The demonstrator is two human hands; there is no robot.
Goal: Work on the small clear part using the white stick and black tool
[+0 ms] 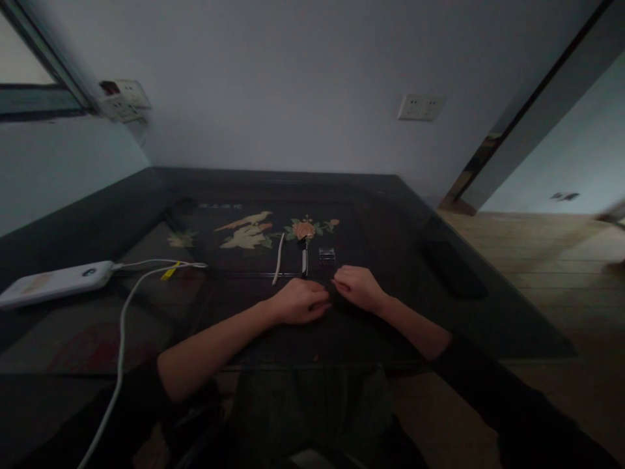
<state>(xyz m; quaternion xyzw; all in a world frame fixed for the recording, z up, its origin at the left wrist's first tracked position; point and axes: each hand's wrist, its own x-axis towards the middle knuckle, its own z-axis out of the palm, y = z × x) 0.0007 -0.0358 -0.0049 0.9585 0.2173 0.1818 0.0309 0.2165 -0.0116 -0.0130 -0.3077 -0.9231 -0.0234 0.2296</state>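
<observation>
Left hand (299,301) is being rested palm down on the dark tabletop (390,215), its fingers curled loosely; whether anything is being held beneath it cannot be told. Right hand (358,287) is being kept just beside it, fingers bent, fingertips nearly touching the left hand. Just beyond the hands, a white stick (278,258), a black tool (305,259) and a small clear box (327,255) are lying side by side. A power bank (53,283) with a white cable (122,326) is lying far left.
</observation>
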